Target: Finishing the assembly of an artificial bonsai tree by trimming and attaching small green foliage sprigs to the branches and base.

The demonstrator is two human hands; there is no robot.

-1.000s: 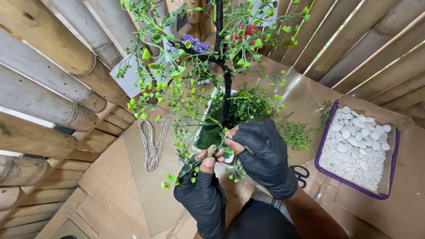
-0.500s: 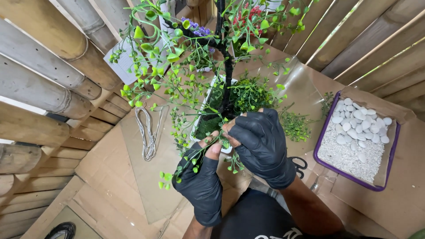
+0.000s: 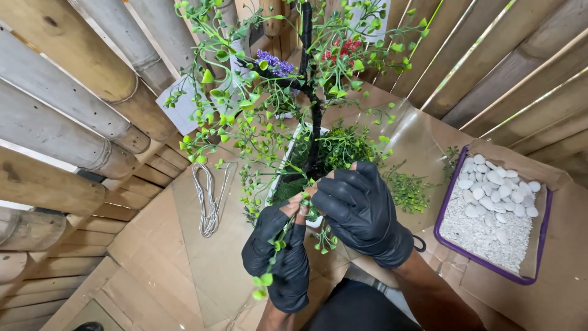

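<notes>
The left hand (image 3: 277, 257) and the right hand (image 3: 362, 211), both in black gloves, are pressing together at the fingertips, pinching a thin leafy sprig (image 3: 278, 257) at the foot of the artificial tree (image 3: 309, 92). Since a second ago the sprig is hanging lower and the hands are sitting closer, so the fitting is advancing. The sprig is running lengthwise, tip toward the person, base at the white pot (image 3: 288, 162); the trunk is standing upright. White pebbles in a purple tray (image 3: 456, 245) are lying well right.

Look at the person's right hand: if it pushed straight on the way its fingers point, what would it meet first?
The right hand would probably meet the small tree's dark trunk just beyond its fingers; depth is unclear.
</notes>
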